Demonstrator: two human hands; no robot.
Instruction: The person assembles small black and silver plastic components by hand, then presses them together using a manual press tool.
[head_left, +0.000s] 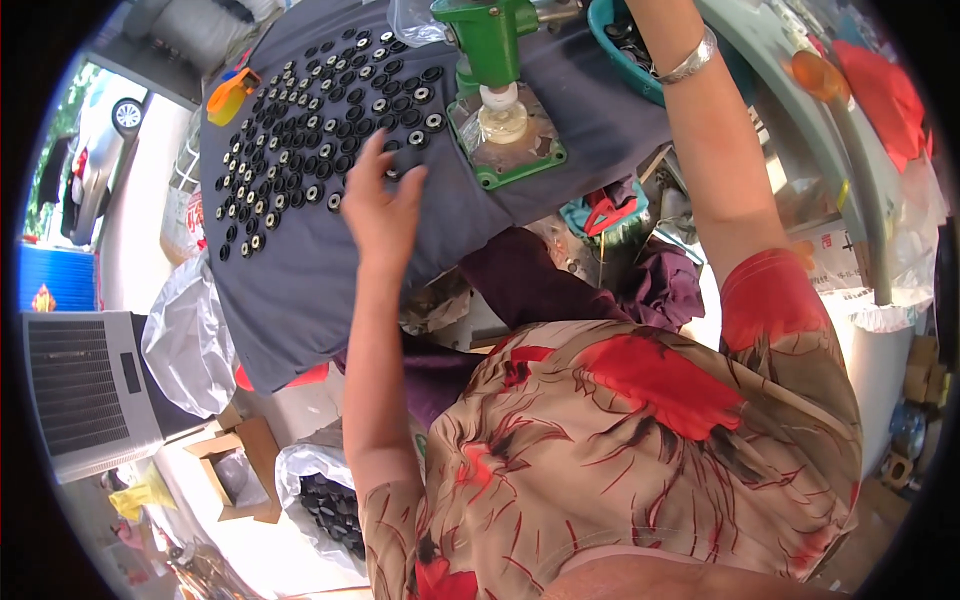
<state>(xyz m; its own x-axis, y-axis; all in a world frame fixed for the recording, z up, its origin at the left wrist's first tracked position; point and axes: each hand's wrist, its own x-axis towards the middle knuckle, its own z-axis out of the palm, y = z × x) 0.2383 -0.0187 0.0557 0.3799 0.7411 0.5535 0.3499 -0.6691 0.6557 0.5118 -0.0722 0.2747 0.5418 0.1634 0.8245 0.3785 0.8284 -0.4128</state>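
My left hand [383, 200] is over the dark grey cloth-covered table, at the near right side of many small black round parts [335, 125]. Its thumb and fingers are apart. A dark round part lies by the thumb and fingertips, and no grip on it shows. Several of the black parts have pale metallic centres. Right of them stands a green hand press [490, 45], with a whitish round block [503, 118] on its base plate. My right forearm [700, 120], with a silver bracelet, reaches past a teal basin [603, 45] of dark pieces; that hand is beyond the upper edge.
A yellow-orange tape dispenser [232, 97] lies at the table's far left. A clear plastic bag [415, 22] is behind the press. On the floor at left are an open carton [262, 470] and a bag of black pieces [332, 510]. A grey louvred unit [85, 385] stands beyond.
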